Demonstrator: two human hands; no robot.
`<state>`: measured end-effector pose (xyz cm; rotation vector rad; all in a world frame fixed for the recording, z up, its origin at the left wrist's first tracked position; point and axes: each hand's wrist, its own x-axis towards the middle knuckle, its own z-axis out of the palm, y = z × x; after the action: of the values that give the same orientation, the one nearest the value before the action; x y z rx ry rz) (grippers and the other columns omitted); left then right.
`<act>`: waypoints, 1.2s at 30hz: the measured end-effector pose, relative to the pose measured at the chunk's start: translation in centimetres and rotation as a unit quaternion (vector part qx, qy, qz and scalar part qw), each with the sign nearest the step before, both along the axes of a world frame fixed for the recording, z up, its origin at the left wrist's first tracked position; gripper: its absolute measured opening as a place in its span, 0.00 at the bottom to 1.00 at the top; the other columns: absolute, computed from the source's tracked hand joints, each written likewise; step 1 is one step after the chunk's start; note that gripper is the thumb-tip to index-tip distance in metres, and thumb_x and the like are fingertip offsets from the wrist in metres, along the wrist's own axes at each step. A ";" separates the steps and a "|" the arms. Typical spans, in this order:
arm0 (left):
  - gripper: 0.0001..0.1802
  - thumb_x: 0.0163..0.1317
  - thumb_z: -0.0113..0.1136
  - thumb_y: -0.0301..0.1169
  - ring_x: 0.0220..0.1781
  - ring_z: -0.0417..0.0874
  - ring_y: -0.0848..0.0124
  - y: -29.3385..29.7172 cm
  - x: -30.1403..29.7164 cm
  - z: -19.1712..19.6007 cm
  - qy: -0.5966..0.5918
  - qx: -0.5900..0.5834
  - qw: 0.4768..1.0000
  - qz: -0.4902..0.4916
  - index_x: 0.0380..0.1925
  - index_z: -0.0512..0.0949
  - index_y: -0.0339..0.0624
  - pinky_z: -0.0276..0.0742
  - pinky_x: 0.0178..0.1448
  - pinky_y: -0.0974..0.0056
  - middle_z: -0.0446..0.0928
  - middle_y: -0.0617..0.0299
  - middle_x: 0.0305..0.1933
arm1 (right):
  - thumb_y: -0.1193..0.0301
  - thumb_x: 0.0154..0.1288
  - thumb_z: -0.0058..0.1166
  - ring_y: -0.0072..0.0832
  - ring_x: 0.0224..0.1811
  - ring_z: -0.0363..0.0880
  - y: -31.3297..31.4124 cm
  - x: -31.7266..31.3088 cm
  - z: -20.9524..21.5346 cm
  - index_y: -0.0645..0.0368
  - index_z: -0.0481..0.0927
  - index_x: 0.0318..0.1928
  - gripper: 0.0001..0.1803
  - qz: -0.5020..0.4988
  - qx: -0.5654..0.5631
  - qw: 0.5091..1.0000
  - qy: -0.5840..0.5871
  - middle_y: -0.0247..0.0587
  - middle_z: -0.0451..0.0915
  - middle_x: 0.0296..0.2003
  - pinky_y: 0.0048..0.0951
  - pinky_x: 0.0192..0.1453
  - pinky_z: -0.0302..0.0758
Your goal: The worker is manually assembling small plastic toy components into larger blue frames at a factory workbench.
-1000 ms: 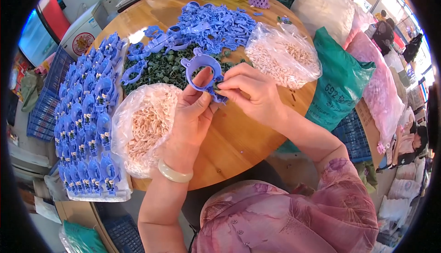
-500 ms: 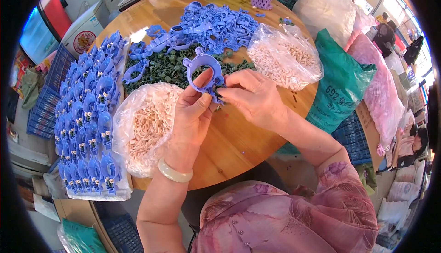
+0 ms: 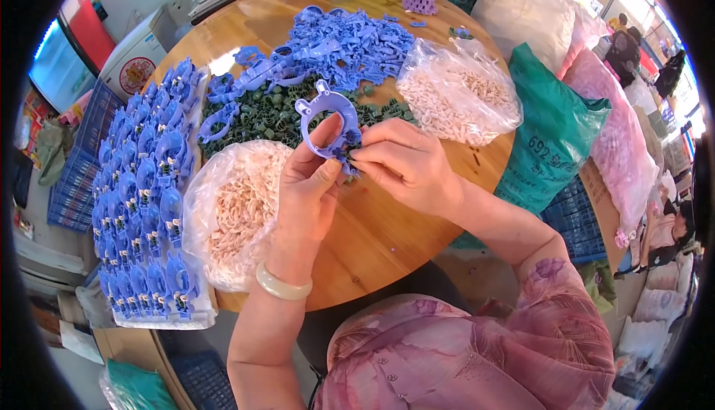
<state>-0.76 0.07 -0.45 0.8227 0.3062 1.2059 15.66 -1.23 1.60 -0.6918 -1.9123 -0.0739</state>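
A blue plastic ring-shaped part point(image 3: 304, 109) with two small round ears stands upright over the table, pinched at its lower side by my left hand point(image 3: 313, 186). The fingers of my right hand point(image 3: 410, 163) are closed at the ring's lower right edge, on a small dark green piece point(image 3: 348, 155) mostly hidden by the fingertips. Behind my hands lies a heap of dark green plastic pieces point(image 3: 257, 121). Beside my left wrist sits a clear bag of small cream-coloured pieces point(image 3: 242, 209).
On the left, a white board point(image 3: 167, 322) carries rows of blue assembled parts point(image 3: 153, 201). A pile of small blue parts point(image 3: 350, 41) lies farther back on the round wooden table point(image 3: 372, 253). Another bag of cream pieces point(image 3: 462, 97) and a green sack point(image 3: 547, 138) are at right.
My hands and the blue ring part stay nearly in place. The right fingers have shifted slightly at the ring's lower edge, and the whole view has moved a little.
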 end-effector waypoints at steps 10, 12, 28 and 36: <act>0.26 0.57 0.56 0.21 0.56 0.73 0.69 0.3 -0.3 0.1 -0.030 0.004 0.998 -0.055 0.58 0.65 0.36 0.72 0.57 0.66 0.71 0.58 0.57 | 0.80 0.41 0.63 0.33 0.29 0.74 0.3 0.6 0.2 0.59 0.78 0.29 0.11 0.028 0.034 0.999 -0.007 0.37 0.75 0.32 0.29 0.32 0.73; 0.27 0.57 0.57 0.21 0.57 0.73 0.69 0.3 -0.3 0.1 -0.032 0.001 0.998 -0.057 0.58 0.65 0.36 0.71 0.58 0.66 0.71 0.58 0.57 | 0.80 0.41 0.63 0.33 0.30 0.74 0.4 0.7 0.2 0.60 0.78 0.30 0.11 0.029 0.039 0.999 -0.016 0.37 0.75 0.32 0.29 0.32 0.73; 0.28 0.56 0.58 0.21 0.57 0.73 0.69 0.2 -0.2 -0.1 0.003 0.017 0.999 -0.044 0.58 0.65 0.33 0.69 0.60 0.66 0.70 0.56 0.57 | 0.76 0.45 0.62 0.34 0.33 0.73 0.4 0.8 -0.4 0.59 0.78 0.31 0.10 0.027 0.008 0.999 -0.022 0.37 0.72 0.34 0.30 0.36 0.72; 0.28 0.56 0.58 0.22 0.57 0.73 0.69 0.2 -0.4 0.1 0.001 0.015 0.999 -0.035 0.58 0.65 0.34 0.69 0.59 0.66 0.71 0.57 0.57 | 0.75 0.46 0.63 0.33 0.33 0.73 -0.7 0.4 0.1 0.57 0.79 0.32 0.10 -0.003 -0.027 1.000 -0.013 0.37 0.71 0.33 0.31 0.35 0.73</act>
<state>-1.11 0.28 -0.40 0.8546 0.2594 1.1464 16.02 -1.90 1.74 -0.7370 -1.9423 -0.0355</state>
